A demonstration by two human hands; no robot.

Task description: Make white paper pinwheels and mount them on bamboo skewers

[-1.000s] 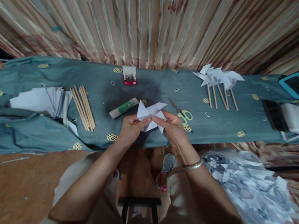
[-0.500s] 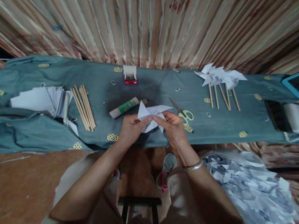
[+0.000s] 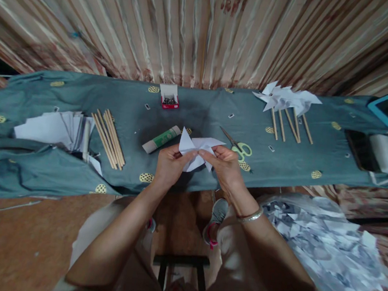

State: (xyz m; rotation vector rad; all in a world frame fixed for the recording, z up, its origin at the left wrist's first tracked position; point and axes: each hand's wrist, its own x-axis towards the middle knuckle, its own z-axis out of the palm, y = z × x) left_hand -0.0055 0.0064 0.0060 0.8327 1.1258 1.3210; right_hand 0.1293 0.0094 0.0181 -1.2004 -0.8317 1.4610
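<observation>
Both hands hold a folded white paper pinwheel point(image 3: 197, 148) just above the front edge of a table covered with a grey-blue cloth point(image 3: 201, 113). My left hand point(image 3: 168, 166) pinches its left side. My right hand point(image 3: 224, 168) pinches the centre from the right; a silver bangle is on that wrist. A glue stick point(image 3: 161, 139) lies on the cloth just left of the paper. Green-handled scissors point(image 3: 238, 146) lie just to its right.
Several wooden sticks point(image 3: 108, 138) and a stack of white paper sheets point(image 3: 52, 129) lie at the left. A small red box of pins point(image 3: 169, 99) sits at the back. Finished pinwheels on sticks point(image 3: 287, 107) lie far right. Paper scraps point(image 3: 329, 249) cover the floor at right.
The hands and the paper pinwheel have stayed in nearly the same place; the fingers shifted slightly on the paper's folds.
</observation>
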